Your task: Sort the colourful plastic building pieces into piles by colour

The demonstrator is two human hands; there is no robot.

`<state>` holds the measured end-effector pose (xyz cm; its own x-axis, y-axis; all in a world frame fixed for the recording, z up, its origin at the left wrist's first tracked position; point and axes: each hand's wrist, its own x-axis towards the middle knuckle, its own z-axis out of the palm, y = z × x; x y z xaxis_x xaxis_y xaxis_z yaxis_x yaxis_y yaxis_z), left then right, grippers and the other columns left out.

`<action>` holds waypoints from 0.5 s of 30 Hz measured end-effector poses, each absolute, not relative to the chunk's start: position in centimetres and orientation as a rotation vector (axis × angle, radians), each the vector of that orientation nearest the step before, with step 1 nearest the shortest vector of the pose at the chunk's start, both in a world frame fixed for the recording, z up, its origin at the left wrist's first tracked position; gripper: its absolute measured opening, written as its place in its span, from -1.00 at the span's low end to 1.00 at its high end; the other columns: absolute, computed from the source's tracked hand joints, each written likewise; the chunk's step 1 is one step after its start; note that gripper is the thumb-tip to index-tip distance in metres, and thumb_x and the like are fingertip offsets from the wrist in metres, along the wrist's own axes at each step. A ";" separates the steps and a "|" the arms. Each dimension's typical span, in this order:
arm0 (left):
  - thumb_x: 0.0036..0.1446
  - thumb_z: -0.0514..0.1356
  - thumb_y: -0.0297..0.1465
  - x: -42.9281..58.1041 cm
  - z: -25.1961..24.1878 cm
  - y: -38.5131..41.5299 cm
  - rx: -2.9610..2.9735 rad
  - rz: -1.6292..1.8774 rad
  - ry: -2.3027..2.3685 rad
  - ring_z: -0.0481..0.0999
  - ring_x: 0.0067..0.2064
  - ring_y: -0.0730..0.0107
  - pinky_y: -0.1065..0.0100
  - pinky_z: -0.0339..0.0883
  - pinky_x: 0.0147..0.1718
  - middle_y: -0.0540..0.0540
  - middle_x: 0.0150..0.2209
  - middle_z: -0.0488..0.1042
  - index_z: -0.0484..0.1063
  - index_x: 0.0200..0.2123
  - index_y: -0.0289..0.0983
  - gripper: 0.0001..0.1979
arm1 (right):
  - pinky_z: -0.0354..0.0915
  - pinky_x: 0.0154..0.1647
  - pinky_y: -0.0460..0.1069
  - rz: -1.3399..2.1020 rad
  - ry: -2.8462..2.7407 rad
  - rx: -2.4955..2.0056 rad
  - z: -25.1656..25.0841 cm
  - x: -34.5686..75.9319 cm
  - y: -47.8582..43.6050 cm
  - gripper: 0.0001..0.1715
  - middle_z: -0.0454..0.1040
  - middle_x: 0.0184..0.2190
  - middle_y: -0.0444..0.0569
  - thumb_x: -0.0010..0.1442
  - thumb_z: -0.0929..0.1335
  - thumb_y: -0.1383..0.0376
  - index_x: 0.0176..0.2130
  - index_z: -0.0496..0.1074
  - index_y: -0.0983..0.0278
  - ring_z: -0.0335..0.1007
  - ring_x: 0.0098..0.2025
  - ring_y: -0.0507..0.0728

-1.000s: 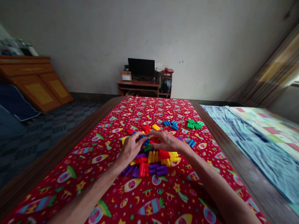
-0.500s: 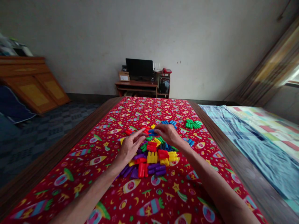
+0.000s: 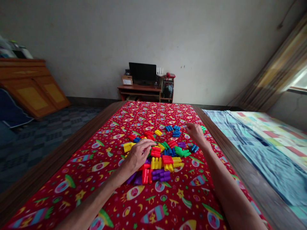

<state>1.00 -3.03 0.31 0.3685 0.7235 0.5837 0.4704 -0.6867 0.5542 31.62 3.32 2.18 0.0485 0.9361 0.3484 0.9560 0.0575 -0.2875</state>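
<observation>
Just beside the left fingers (image 3: pixel 146 143), a red block (image 3: pixel 155 154).

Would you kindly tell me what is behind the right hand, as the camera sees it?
Past the right edge of the right hand, green blocks show in part on the red patterned cloth. The hand covers the rest, so their number cannot be told.

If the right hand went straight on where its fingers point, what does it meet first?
Probably the blue blocks just left of the right hand. Its height above the cloth is unclear, so it might pass over them.
</observation>
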 end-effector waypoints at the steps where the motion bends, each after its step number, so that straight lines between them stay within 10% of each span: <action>1: 0.26 0.02 -0.38 0.9 0.3 -3.0 2.348 1.229 1.054 0.58 -0.13 0.27 0.30 0.46 -0.09 -0.17 -0.18 0.59 0.56 -0.23 -0.23 -0.71 | 0.28 -0.26 -0.04 -0.046 -1.968 -1.935 2.6 32.2 2.6 -0.63 0.61 -0.26 0.12 0.19 0.28 0.35 -0.08 0.57 0.29 0.51 -0.24 0.18; 6: 0.24 0.00 -0.42 0.7 0.3 -2.6 2.370 1.230 1.035 0.58 -0.15 0.28 0.31 0.47 -0.10 -0.18 -0.19 0.59 0.57 -0.26 -0.24 -0.69 | 0.34 -0.08 -0.01 0.250 -2.428 -1.862 2.0 35.0 -1.7 -0.51 0.57 -0.05 0.09 0.04 0.43 0.38 0.01 0.53 0.19 0.49 -0.03 0.22; 15: 0.24 0.00 -0.47 0.9 -0.8 -2.6 2.432 1.145 0.977 0.57 -0.12 0.28 0.29 0.46 -0.06 -0.16 -0.17 0.58 0.56 -0.20 -0.24 -0.69 | 0.35 -0.21 -0.04 0.017 -2.099 -1.748 0.8 34.1 1.7 -0.55 0.63 -0.25 0.08 0.05 0.31 0.48 -0.06 0.56 0.31 0.55 -0.24 0.17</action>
